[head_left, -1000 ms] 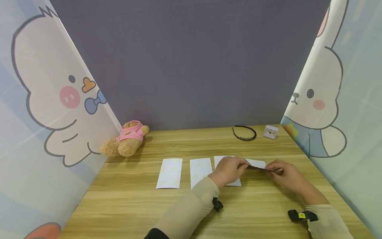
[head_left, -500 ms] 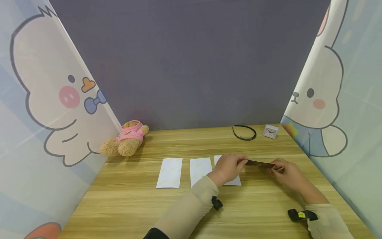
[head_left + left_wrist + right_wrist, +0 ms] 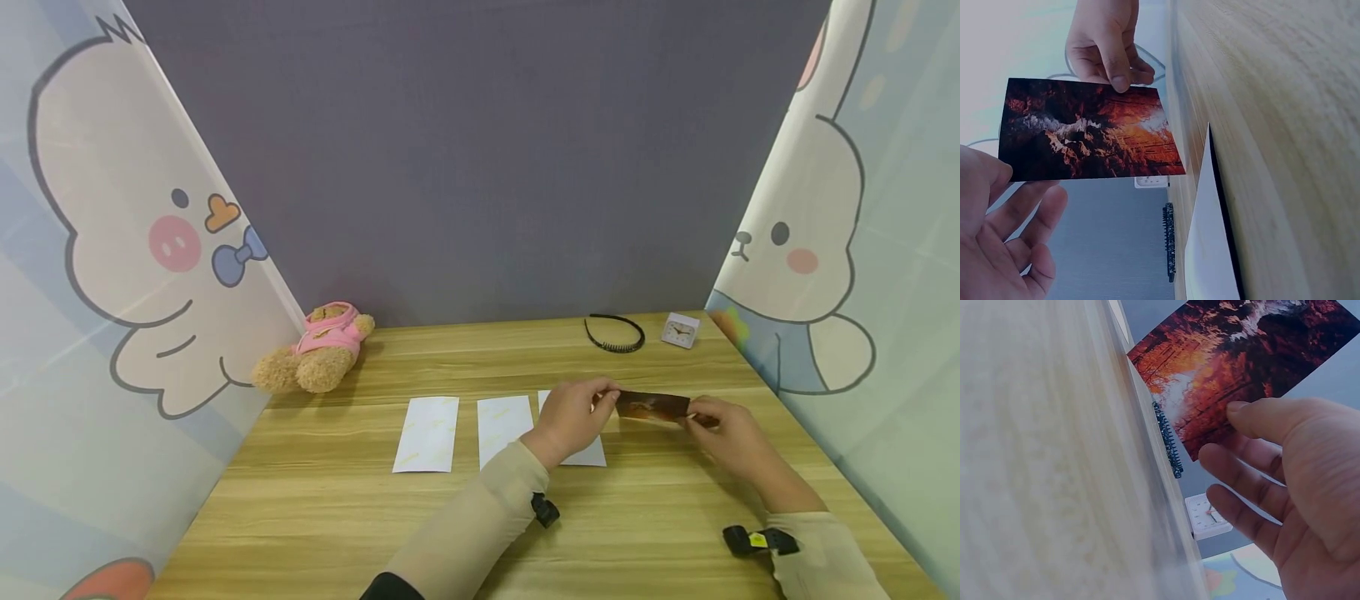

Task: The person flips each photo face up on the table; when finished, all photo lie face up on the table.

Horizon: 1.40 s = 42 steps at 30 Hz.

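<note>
Above the right part of the table, both hands hold a glossy photo print with a dark, fiery red and orange scene, its picture side turned towards the head camera. My left hand pinches its left end; the left wrist view shows the thumb on the corner of the print. The right hand grips the opposite end, thumb over the picture and fingers behind. Three white cards lie in a row to the left: one, a second, and a third partly hidden by my left hand.
A teddy bear in a pink hoodie lies at the table's back left. At the back right are a black toothed headband and a small white clock. A grey panel closes off the back, with cartoon-printed walls on both sides.
The print has turned over between the hands: its white back showed first, then it was nearly edge-on, and now the picture faces the head camera. The hands have barely shifted.
</note>
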{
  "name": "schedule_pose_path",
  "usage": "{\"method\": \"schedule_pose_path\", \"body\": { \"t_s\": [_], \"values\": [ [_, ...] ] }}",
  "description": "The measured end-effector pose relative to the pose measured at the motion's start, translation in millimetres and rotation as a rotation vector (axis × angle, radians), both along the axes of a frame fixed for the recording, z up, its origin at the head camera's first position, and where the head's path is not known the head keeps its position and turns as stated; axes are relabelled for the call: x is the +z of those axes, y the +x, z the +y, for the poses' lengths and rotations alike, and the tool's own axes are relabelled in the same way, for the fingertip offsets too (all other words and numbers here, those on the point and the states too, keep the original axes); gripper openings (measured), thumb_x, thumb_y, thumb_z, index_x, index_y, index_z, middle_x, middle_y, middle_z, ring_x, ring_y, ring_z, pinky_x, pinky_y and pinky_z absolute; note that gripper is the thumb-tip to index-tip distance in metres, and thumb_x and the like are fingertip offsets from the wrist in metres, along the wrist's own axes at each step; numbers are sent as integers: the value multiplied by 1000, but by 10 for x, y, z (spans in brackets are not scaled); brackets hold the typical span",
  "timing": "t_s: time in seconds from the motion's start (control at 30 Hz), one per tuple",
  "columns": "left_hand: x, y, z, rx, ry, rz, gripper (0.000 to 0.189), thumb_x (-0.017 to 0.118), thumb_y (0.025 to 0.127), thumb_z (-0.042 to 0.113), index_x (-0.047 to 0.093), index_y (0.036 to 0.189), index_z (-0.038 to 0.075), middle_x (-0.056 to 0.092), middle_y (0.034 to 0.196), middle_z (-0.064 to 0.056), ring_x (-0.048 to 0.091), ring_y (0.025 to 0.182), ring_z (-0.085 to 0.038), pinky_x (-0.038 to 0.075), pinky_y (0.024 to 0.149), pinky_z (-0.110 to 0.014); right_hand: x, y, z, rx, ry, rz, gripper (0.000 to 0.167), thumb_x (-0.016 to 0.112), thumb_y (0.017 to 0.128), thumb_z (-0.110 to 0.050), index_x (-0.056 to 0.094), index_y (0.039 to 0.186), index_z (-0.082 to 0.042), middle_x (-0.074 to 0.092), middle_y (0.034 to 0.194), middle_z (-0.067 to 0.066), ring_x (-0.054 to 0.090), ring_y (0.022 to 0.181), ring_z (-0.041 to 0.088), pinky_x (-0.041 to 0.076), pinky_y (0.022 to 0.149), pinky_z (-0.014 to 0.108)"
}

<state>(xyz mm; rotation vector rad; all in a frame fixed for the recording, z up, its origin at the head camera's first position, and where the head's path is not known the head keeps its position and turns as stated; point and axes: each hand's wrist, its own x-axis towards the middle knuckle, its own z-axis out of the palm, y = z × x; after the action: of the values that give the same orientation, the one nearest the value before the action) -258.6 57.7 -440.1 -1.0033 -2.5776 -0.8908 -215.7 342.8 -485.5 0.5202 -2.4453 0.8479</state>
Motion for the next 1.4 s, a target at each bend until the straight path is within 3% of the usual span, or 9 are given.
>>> {"method": "schedule_pose_path", "body": {
  "t_s": [0.17,0.4,0.57,0.8,1.4],
  "values": [
    [-9,-3,3,6,33,11,27,50,112,38,72,126,30,71,107,19,50,73,10,40,57,-14,24,5,-7,-34,-22,8,21,78,86,13,74,86,-8,71,88,8,64,78,-1,56,65,21],
    [-13,2,2,1,78,20,24,57,110,38,72,125,28,72,116,17,52,78,12,40,57,-13,29,4,-20,-64,-51,58,23,80,84,12,76,87,-11,71,83,-2,63,74,-1,48,69,9],
    [-33,2,9,-11,85,19,21,59,109,38,72,121,27,72,115,17,53,78,12,41,59,-12,18,-5,-18,-76,-68,80,25,82,82,12,76,90,-11,72,82,-3,63,74,-2,48,68,8],
    [-51,34,45,-28,16,1,20,60,108,38,72,119,27,72,112,19,51,76,14,41,64,-8,28,-1,-20,-133,-104,42,20,84,85,4,75,94,-12,73,80,-3,63,74,-2,46,68,8],
    [-77,44,67,-12,-53,-56,20,62,107,41,70,122,31,70,106,24,50,72,13,41,64,-11,63,33,-42,-134,-163,-18,8,78,95,-5,73,100,-8,72,86,-2,63,70,2,48,66,12]
  ]
}}
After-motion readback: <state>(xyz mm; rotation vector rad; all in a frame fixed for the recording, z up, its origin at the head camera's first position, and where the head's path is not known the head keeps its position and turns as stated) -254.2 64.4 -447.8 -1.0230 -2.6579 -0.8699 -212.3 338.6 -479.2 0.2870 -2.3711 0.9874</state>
